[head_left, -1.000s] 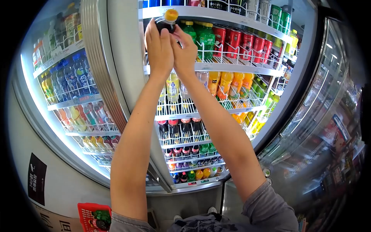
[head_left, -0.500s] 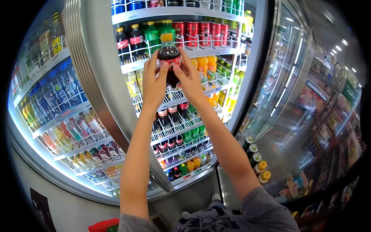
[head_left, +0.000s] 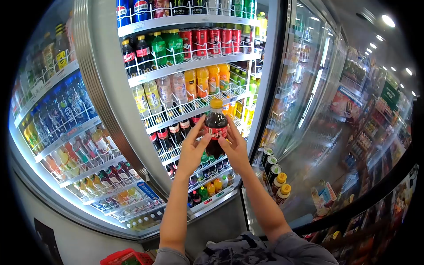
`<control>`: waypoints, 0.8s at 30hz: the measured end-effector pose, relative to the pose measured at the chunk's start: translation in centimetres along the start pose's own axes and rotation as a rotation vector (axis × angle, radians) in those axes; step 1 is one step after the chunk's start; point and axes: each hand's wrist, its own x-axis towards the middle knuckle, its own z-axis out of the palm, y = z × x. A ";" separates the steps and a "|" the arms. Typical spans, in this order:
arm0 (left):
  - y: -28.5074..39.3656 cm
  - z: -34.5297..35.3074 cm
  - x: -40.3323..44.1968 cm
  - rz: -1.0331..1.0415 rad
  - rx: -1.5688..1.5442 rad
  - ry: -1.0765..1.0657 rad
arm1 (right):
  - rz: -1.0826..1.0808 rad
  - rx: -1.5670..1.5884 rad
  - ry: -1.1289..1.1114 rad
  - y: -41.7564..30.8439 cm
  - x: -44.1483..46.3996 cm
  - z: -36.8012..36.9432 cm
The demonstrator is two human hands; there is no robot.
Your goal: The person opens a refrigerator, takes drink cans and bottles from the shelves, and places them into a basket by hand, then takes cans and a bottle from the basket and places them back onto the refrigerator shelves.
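Note:
A cola bottle (head_left: 216, 126) with a yellow cap, dark liquid and a red label is held upright between my two hands. My left hand (head_left: 194, 148) grips its left side, thumb on the front near the label. From the right, my right hand (head_left: 235, 145) closes on it the same way. The bottle's lower part shows dimly between my wrists. Behind it stands an open fridge, its wire shelves (head_left: 194, 66) carrying orange drinks (head_left: 202, 82), red cans (head_left: 213, 40), green bottles (head_left: 158, 44) and dark bottles (head_left: 142, 51).
On the right the glass door (head_left: 304, 101) stands open, with several cans and yellow-capped bottles (head_left: 282, 190) beside it. Another lit fridge with bottles (head_left: 66, 106) is at left. A red basket (head_left: 126, 256) sits low at the bottom edge.
Both hands have lowered the cola bottle and brought it slightly right, from before the upper shelves to before the lower ones. The view has also shifted a little.

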 end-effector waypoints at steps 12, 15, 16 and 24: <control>-3.0 3.7 -13.3 -0.211 0.026 0.190 | 0.287 0.007 -0.111 1.2 -11.1 -2.4; -1.9 5.2 -16.6 -0.198 -0.027 0.278 | 0.324 0.049 -0.211 0.4 -13.1 -2.8; -1.3 5.6 -17.6 -0.193 -0.018 0.302 | 0.331 0.061 -0.250 0.0 -13.6 -2.7; 2.8 7.8 -28.4 -0.119 0.144 0.659 | 0.389 0.272 -0.512 -2.5 -19.5 1.7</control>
